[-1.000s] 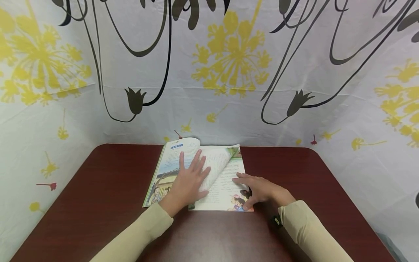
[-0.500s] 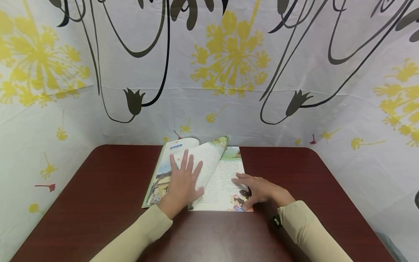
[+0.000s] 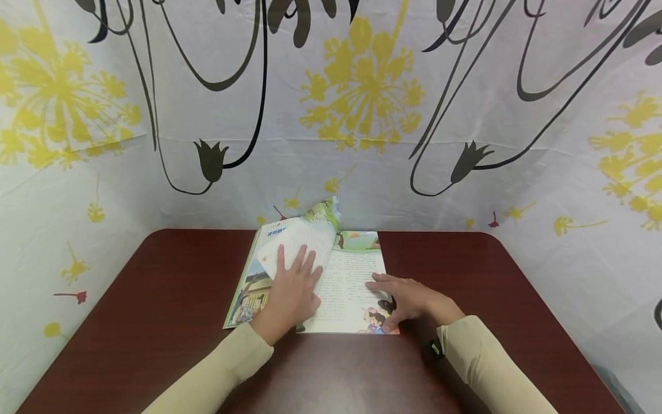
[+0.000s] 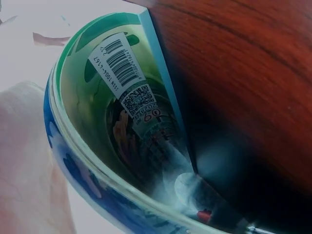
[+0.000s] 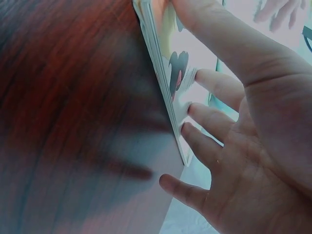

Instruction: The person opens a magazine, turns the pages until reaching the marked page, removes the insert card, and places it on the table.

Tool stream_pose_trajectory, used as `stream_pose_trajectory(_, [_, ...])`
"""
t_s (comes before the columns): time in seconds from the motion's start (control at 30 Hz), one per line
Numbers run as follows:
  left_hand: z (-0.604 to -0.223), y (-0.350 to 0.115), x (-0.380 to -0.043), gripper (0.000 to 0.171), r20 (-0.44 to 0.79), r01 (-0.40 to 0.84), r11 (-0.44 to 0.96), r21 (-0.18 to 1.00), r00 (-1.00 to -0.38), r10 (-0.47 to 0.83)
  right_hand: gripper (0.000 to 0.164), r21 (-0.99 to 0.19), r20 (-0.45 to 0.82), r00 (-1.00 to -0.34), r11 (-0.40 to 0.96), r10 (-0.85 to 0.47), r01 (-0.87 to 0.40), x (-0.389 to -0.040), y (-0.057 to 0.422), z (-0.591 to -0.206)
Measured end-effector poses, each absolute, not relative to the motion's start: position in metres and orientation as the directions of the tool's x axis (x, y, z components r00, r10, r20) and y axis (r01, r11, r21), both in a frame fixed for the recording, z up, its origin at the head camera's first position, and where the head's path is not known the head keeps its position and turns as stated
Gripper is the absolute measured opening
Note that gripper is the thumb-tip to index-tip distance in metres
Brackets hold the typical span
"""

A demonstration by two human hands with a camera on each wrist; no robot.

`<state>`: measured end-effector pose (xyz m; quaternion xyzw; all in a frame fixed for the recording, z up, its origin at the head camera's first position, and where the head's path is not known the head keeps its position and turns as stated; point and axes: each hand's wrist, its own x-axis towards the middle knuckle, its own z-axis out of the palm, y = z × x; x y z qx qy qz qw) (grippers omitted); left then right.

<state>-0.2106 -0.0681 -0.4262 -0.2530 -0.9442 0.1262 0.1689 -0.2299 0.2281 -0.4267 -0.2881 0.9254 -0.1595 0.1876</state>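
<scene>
An open illustrated magazine [image 3: 354, 287] lies near the far edge of the table. One curled leaf [image 3: 312, 233] leans over to the left across the left-hand page, its green-printed top corner raised. My left hand [image 3: 292, 294] rests on this leaf near the fold, fingers extended. At the lower right of the right-hand page, my right hand [image 3: 414, 300] touches the paper with spread fingers. The right wrist view shows that hand [image 5: 243, 131] beside the magazine's page edges [image 5: 163, 73]. In the left wrist view, the cover bows upward, showing a barcode label [image 4: 122, 68] inside the curve.
A dark red-brown table [image 3: 170, 287] carries the magazine. Behind it hangs a pale cloth [image 3: 289, 115] with yellow and grey plant prints. A small dark device [image 3: 435, 348] sits at the right wrist.
The leaf has swung from the right-hand side over to the left, uncovering more of the right-hand page. My left hand has shifted slightly left with it. My right hand stays in place.
</scene>
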Motion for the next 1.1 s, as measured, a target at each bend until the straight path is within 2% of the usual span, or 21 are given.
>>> stream_pose_trajectory(0.17, [-0.4249,-0.0682,-0.2086,0.055,0.174,0.419,0.87,-0.258,-0.866,0.469,0.102,-0.402,-0.263,-0.766,0.788,-0.587,-0.466,-0.2295,0.2279,-0.4263])
stream_pose_trajectory(0.33, [-0.4247,-0.0681,-0.2077,0.063,0.101,0.392,0.899,-0.194,-0.904,0.416,0.102,-0.401,-0.269,-0.768,0.793,-0.581,-0.459,-0.2298,0.2277,-0.4268])
stream_pose_trajectory(0.57, [-0.4253,-0.0695,-0.2072,0.068,0.093,0.37,0.926,-0.075,-0.922,0.376,0.101,-0.393,-0.272,-0.77,0.797,-0.578,-0.459,-0.2308,0.2274,-0.4269])
stream_pose_trajectory(1.1, [-0.427,-0.0698,-0.2099,0.063,0.058,0.316,0.946,-0.067,-0.946,0.32,0.102,-0.389,-0.277,-0.772,0.802,-0.572,-0.454,-0.2299,0.2261,-0.4265])
